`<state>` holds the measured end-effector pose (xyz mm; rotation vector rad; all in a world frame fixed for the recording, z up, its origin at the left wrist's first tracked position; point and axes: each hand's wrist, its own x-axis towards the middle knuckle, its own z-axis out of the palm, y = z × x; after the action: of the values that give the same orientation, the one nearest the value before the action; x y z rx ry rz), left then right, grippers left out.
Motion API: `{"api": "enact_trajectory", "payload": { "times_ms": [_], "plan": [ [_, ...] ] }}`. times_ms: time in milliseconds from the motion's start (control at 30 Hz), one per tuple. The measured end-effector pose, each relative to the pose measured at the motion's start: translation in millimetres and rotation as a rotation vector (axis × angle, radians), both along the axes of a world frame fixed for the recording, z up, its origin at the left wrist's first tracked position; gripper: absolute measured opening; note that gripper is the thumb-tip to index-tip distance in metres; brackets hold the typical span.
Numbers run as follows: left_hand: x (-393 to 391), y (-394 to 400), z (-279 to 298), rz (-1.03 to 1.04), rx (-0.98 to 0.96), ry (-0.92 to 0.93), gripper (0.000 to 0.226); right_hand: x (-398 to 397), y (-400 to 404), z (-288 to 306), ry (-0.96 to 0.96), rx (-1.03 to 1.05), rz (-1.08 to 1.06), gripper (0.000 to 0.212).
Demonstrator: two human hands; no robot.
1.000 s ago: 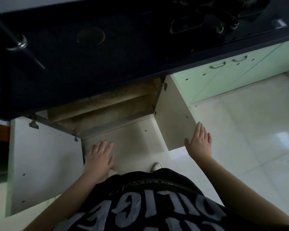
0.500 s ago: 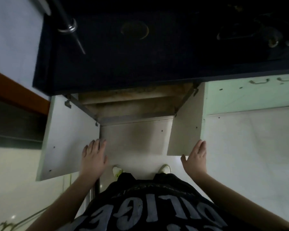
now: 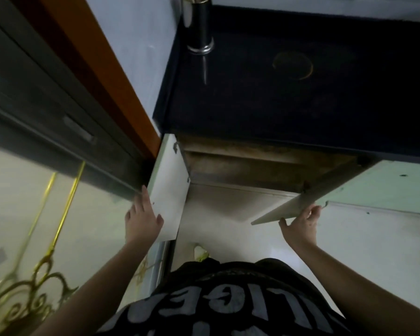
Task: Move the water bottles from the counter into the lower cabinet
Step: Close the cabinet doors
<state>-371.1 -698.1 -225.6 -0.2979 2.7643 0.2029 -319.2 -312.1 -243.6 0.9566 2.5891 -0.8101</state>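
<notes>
The cabinet (image 3: 252, 166) under the dark counter (image 3: 301, 105) stands open, both doors swung outward. The left hand (image 3: 143, 220) lies flat against the left door (image 3: 169, 190) — fingers spread and extended along its outer edge, thumb on the pale inner face, nothing clasped in the palm. The right hand (image 3: 301, 225) cups the free edge of the right door (image 3: 301, 202), fingertips curled over the top of the edge and thumb beneath it, so the hand is closed loosely on the door itself.

Inside the cabinet a brownish shelf and back wall show, dim and stained; its pale floor runs out toward the person.

One bottle (image 3: 199, 25) is in view (shiny metal, only its lower part inside the frame) standing upright at the far left corner of the counter, well apart from both hands and above the left door. A faint ring mark (image 3: 293, 65) sits on the counter to its right.

Whether other bottles stand on the counter cannot be told — the surface is dark and cut off at the edges. The person's black printed shirt (image 3: 228, 304) fills the bottom of the view, with one shoe tip (image 3: 200, 252) on the pale floor (image 3: 374, 251).
</notes>
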Motion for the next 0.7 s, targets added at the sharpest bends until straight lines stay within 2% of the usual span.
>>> {"api": "enact_trajectory", "payload": {
  "times_ms": [167, 267, 400, 467, 600, 633, 700],
  "plan": [
    [2.2, 3.9, -12.8, 0.081, 0.092, -0.039, 0.095, -4.2, 6.4, 3.0, 0.029, -0.064, -0.002, 0.095],
    [-0.1, 19.3, -10.8, 0.059, 0.116, -0.034, 0.092, -4.4, 10.8, 6.0, 0.059, -0.064, 0.014, 0.087],
    [8.1, 64.4, -5.2, 0.090, 0.288, -0.119, 0.093, -12.1, 18.9, 10.7, 0.043, -0.117, 0.046, 0.085],
    [4.0, 95.3, -0.3, 0.164, 0.431, -0.158, 0.091, -17.5, 20.1, 12.6, 0.066, -0.212, 0.007, 0.084],
    [-24.6, 154.2, 1.2, 0.396, 0.939, -0.214, 0.067, -39.1, 29.7, 15.1, 0.189, -0.599, -0.368, 0.066],
    [-33.1, 164.8, -1.3, 0.480, 1.059, -0.228, 0.065, -44.2, 34.6, 14.4, 0.192, -0.676, -0.424, 0.066],
    [-47.4, 184.3, -4.3, 0.584, 1.176, -0.286, 0.073, -52.1, 49.3, 12.5, 0.195, -0.777, -0.458, 0.071]
  ]
}}
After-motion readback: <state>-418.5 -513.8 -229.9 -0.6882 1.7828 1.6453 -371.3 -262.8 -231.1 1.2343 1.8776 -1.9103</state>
